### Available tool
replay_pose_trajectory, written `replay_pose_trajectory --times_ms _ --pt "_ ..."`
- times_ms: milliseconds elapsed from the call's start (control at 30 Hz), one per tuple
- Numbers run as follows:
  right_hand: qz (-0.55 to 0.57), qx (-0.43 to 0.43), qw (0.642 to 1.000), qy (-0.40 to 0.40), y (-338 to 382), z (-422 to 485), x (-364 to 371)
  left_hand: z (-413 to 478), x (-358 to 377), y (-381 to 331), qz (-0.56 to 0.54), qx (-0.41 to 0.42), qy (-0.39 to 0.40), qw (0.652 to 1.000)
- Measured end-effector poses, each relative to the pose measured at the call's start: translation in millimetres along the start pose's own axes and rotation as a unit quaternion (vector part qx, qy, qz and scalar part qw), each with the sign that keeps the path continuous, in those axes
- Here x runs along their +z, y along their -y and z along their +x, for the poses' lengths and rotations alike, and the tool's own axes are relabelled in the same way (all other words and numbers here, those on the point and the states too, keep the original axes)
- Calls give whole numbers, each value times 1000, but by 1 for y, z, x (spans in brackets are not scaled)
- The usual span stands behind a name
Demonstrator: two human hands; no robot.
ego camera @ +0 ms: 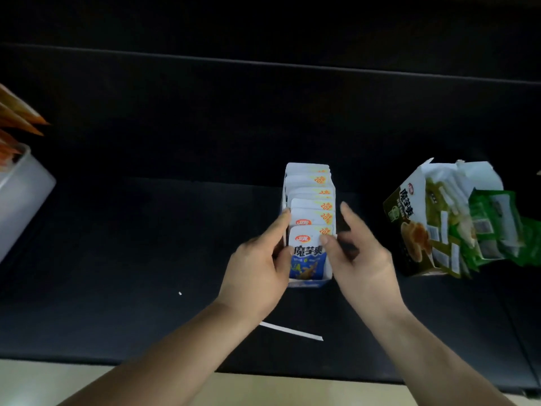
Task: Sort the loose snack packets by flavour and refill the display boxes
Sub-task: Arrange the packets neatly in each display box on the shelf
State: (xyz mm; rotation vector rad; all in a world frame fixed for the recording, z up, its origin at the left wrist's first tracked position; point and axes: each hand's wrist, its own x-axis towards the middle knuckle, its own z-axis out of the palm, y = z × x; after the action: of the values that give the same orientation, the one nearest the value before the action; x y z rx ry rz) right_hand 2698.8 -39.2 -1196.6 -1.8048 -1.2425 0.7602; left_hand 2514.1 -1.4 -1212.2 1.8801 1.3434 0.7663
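A narrow white-and-blue display box (304,284) stands on the dark table, filled with a row of several blue-and-white snack packets (307,253). My left hand (257,265) holds the box's left side, its thumb lying on the front packet and its forefinger along the row. My right hand (360,259) is at the box's right side, thumb touching the front packet's top corner, fingers loosely spread. To the right a dark green display box (409,230) leans over, with several green packets (494,227) spilling from its open top.
A translucent white container (20,197) with orange packets (17,118) sits at the left edge. A thin white strip (292,331) lies on the black table (146,230) near the front edge. Pale floor shows below.
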Motion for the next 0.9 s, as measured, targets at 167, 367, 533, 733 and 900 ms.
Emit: replay_pose_trajectory --times_ms 167,367,533,733,900 --pt "-152 -10 988 -12 1 -7 4 36 4 -9 -25 -20 9 999" --pt "-39 41 994 93 1 21 -2 52 7 -9 -45 -58 -16 997" --pt "3 72 994 85 4 23 -12 58 4 -8 -40 -72 18 996" --pt "-69 57 996 15 4 0 -56 39 -8 -21 75 -2 -44 996" --pt "9 39 998 -54 3 -19 -106 22 22 -78 25 108 73 991"
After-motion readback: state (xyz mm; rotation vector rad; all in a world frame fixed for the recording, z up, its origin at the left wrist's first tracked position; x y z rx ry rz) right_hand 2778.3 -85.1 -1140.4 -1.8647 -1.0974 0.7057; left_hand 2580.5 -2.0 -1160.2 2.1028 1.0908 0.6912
